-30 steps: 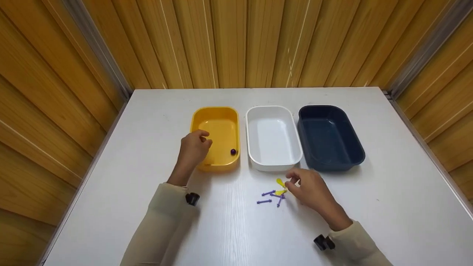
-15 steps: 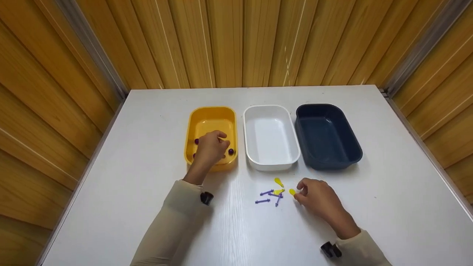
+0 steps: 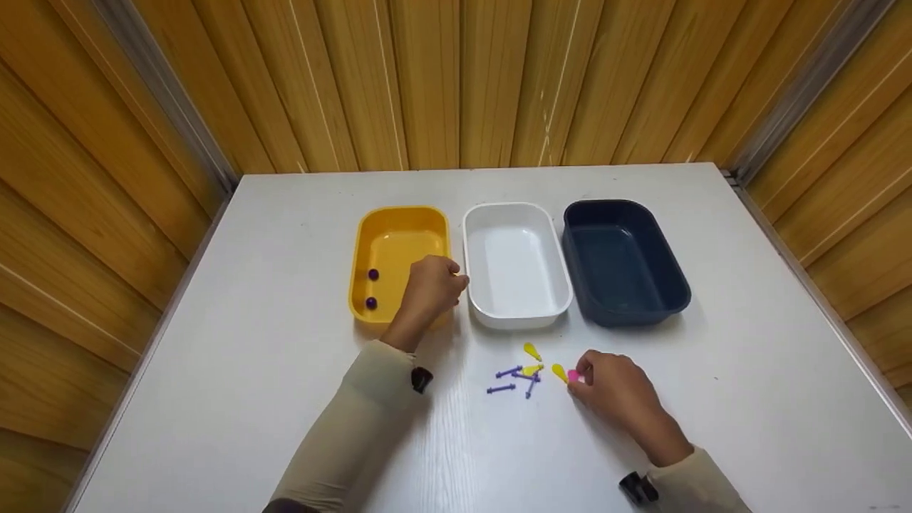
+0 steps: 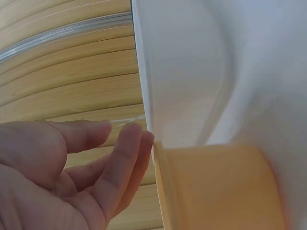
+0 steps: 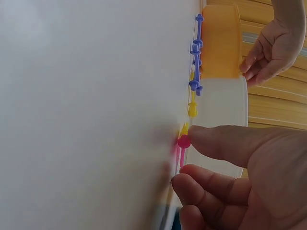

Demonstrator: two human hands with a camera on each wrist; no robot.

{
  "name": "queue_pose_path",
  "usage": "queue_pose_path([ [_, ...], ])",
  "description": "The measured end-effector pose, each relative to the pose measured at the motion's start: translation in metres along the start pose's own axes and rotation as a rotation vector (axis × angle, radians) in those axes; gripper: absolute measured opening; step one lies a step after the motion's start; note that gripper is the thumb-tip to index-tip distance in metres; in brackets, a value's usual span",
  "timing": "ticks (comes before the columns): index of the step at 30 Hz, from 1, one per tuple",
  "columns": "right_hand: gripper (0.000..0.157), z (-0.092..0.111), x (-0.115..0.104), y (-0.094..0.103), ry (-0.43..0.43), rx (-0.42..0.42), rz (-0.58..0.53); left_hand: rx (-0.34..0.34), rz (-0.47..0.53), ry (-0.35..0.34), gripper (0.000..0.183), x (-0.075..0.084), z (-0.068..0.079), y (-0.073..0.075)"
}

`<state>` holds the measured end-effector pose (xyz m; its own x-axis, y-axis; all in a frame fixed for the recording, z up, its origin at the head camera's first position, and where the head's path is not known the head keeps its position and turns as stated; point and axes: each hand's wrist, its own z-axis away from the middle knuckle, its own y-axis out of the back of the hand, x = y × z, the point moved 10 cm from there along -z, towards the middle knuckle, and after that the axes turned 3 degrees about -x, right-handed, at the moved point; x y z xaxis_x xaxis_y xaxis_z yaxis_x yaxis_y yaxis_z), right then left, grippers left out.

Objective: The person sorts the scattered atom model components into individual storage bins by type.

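My left hand (image 3: 433,286) hovers at the near right rim of the yellow bin (image 3: 399,214). In the left wrist view its thumb and fingers stand apart, with nothing seen between them. Two dark purple balls (image 3: 372,274) lie inside that bin. On the table, my right hand (image 3: 618,385) pinches a small pink piece (image 3: 573,375) between thumb and forefinger. The right wrist view shows this piece with a round end and a thin stem. Just left of it lies a yellow teardrop-shaped piece (image 3: 559,372), close to the thumb.
Several purple rods with knobbed ends (image 3: 501,388) lie left of the right hand, among more yellow teardrop pieces (image 3: 531,350). A white bin (image 3: 516,319) and a dark blue bin (image 3: 634,317) stand right of the yellow one. Wood-patterned walls (image 3: 427,85) enclose the table.
The left hand has moved right across the yellow bin, uncovering two balls and covering another. My right hand has drawn back slightly to the right; a yellow piece and the pink piece have come into view.
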<state>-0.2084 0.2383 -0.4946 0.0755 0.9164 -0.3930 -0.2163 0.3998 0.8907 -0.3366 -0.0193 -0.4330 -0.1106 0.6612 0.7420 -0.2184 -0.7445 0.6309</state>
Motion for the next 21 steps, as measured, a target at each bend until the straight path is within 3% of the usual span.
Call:
queue_pose_path([
  [13, 0.013, -0.002, -0.001, -0.004, -0.022, -0.009, 0.051, -0.015, -0.195, 0.022, 0.022, 0.011, -0.006, -0.021],
  [21, 0.006, -0.002, -0.001, 0.001, 0.004, 0.041, 0.074, 0.015, -0.266, -0.032, 0.021, 0.019, -0.006, -0.026],
])
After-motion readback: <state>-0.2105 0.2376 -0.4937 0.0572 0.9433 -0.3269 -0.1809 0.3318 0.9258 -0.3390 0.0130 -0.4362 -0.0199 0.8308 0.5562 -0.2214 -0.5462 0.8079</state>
